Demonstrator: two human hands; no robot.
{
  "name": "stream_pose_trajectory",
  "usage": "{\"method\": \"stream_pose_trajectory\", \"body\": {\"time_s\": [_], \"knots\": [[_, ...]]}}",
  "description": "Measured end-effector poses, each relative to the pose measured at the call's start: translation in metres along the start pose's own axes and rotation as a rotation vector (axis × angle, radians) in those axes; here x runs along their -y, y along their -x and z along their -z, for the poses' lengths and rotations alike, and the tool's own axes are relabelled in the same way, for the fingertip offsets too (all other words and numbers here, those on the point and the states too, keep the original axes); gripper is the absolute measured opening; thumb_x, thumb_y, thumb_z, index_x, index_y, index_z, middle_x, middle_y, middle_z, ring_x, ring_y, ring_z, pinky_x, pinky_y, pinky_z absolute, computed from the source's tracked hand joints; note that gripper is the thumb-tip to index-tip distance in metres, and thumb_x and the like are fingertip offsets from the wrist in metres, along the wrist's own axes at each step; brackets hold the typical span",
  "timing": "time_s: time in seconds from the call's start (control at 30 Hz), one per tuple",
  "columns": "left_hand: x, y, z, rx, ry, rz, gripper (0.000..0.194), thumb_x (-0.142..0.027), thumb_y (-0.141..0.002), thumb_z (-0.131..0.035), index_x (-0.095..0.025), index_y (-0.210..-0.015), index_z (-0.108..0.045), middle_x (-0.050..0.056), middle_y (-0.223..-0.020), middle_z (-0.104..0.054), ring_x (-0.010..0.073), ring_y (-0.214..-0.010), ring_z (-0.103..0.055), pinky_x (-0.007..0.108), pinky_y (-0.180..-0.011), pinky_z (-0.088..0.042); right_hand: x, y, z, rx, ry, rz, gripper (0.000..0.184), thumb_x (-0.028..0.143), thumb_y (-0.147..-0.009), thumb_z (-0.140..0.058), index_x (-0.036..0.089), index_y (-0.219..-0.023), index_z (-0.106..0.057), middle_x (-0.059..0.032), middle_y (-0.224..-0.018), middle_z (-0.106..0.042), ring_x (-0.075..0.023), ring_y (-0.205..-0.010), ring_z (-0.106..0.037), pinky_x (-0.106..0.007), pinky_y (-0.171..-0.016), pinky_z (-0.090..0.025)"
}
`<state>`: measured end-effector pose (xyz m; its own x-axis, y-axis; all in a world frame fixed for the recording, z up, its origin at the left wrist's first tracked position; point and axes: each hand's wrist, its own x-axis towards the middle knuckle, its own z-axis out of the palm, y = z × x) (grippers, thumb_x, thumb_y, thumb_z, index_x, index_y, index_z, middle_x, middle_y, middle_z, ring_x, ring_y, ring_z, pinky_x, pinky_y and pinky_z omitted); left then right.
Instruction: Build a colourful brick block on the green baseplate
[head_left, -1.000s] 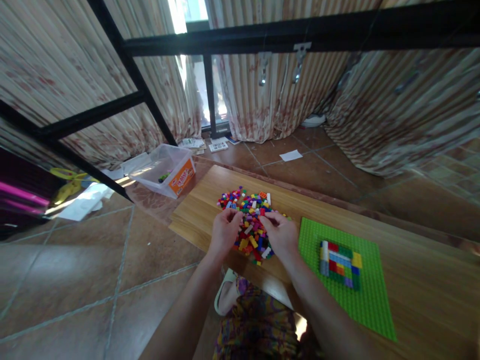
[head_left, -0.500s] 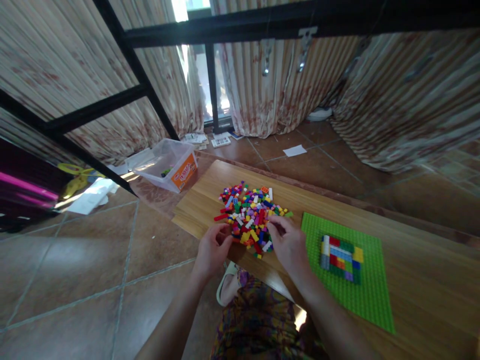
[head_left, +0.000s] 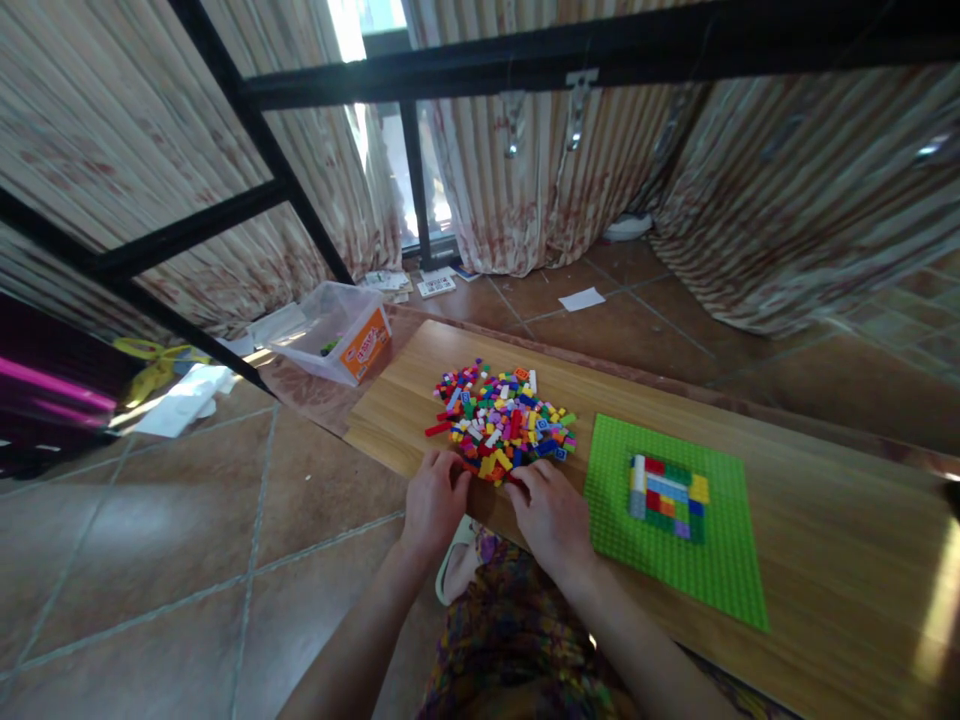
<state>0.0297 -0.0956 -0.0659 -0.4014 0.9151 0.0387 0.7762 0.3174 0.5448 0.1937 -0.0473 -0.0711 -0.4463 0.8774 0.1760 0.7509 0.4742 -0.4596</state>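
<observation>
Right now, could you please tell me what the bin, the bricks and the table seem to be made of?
Bin: likely thin plastic, slightly cloudy, with see-through walls.
Bricks: probably hard plastic, given their bright, even colors; finish too small to judge.
Table: wood or wood-look laminate, smooth with a slight sheen; grain lines show.

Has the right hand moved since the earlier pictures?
Yes. Against the wooden table, the right hand has moved nearer to the person, from over the brick pile to its near edge.

The right hand is nearer the left hand, and blue bricks (previously covered) show beyond it.
</observation>
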Motion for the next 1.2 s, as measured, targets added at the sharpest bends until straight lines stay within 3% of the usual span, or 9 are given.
{"method": "stream_pose_trajectory", "body": {"time_s": [0.17, 0.33, 0.53, 0.67, 0.83, 0.97, 1.1, 1.2], "knots": [[-0.001, 0.002, 0.000, -0.012, 0.020, 0.023, 0.009, -0.021, -0.084, -0.057, -0.020, -0.092, -0.062, 0.005, -0.096, -0.061, 0.0179, -0.083, -0.061, 0.028, -0.070, -0.046, -0.007, -0.006, 0.005, -0.069, 0.000, -0.028, 0.020, 0.025, -0.094, -0.050, 0.022, -0.092, -0.070, -0.0051, -0.094, -0.067, -0.0185, -0.084, -0.062, -0.029, -0.067, -0.042], [-0.005, 0.003, -0.004, -0.007, -0.057, 0.033, 0.027, -0.032, -0.081, -0.065, -0.019, -0.105, -0.061, 0.007, -0.105, -0.061, 0.0219, -0.091, -0.062, 0.032, -0.076, -0.048, -0.004, 0.005, 0.005, -0.111, -0.096, -0.012, 0.025, 0.026, -0.095, -0.046, 0.022, -0.092, -0.071, -0.0049, -0.095, -0.068, -0.0167, -0.084, -0.063, -0.027, -0.070, -0.043], [-0.006, 0.002, -0.002, -0.007, -0.002, 0.052, 0.017, -0.027, -0.084, -0.060, -0.020, -0.099, -0.063, 0.006, -0.102, -0.062, 0.0201, -0.089, -0.063, 0.032, -0.078, -0.048, 0.000, 0.014, 0.005, -0.104, -0.239, -0.005, 0.027, 0.029, -0.095, -0.046, 0.023, -0.088, -0.071, -0.0056, -0.094, -0.069, -0.0166, -0.082, -0.063, -0.027, -0.072, -0.044], [-0.010, 0.009, 0.004, -0.008, 0.219, -0.034, 0.019, -0.023, -0.083, -0.059, -0.020, -0.102, -0.062, 0.004, -0.095, -0.064, 0.0171, -0.081, -0.063, 0.029, -0.074, -0.050, 0.004, 0.012, 0.008, -0.075, -0.569, -0.135, 0.023, 0.035, -0.091, -0.053, 0.021, -0.094, -0.071, -0.0061, -0.091, -0.071, -0.0178, -0.078, -0.064, -0.029, -0.072, -0.047], [-0.027, 0.020, 0.013, 0.115, 0.514, -0.127, 0.018, -0.018, -0.084, -0.056, -0.021, -0.100, -0.063, 0.001, -0.088, -0.067, 0.0137, -0.080, -0.063, 0.026, -0.077, -0.051, 0.013, 0.004, 0.012, 0.037, -1.095, -0.388, 0.029, 0.042, -0.078, -0.067, 0.018, -0.093, -0.073, -0.0061, -0.090, -0.074, -0.0200, -0.079, -0.066, -0.030, -0.070, -0.050], [-0.041, 0.023, 0.017, 0.161, 0.704, -0.081, 0.020, -0.019, -0.083, -0.058, -0.020, -0.102, -0.063, 0.002, -0.091, -0.068, 0.0135, -0.083, -0.064, 0.026, -0.079, -0.052, 0.018, 0.002, 0.021, 0.028, -1.210, -0.437, 0.023, 0.039, -0.072, -0.072, 0.018, -0.080, -0.075, -0.0017, -0.073, -0.070, -0.0148, -0.066, -0.059, -0.027, -0.062, -0.046], [-0.050, 0.024, 0.018, 0.175, 0.897, 0.001, 0.032, -0.021, -0.079, -0.063, -0.019, -0.111, -0.060, 0.003, -0.092, -0.068, 0.0146, -0.082, -0.065, 0.026, -0.075, -0.052, 0.020, 0.006, 0.031, 0.042, -1.379, -0.477, 0.023, 0.039, -0.073, -0.072, 0.017, -0.082, -0.074, 0.0006, -0.068, -0.066, -0.0114, -0.060, -0.055, -0.024, -0.057, -0.044], [-0.053, 0.026, 0.019, 0.178, 0.847, -0.027, 0.023, -0.025, -0.082, -0.063, -0.019, -0.105, -0.063, 0.004, -0.091, -0.069, 0.0155, -0.080, -0.065, 0.027, -0.075, -0.053, 0.019, 0.011, 0.032, 0.057, -1.438, -0.443, 0.022, 0.038, -0.077, -0.070, 0.018, -0.085, -0.073, 0.0003, -0.073, -0.068, -0.0112, -0.062, -0.057, -0.024, -0.060, -0.047]]}}
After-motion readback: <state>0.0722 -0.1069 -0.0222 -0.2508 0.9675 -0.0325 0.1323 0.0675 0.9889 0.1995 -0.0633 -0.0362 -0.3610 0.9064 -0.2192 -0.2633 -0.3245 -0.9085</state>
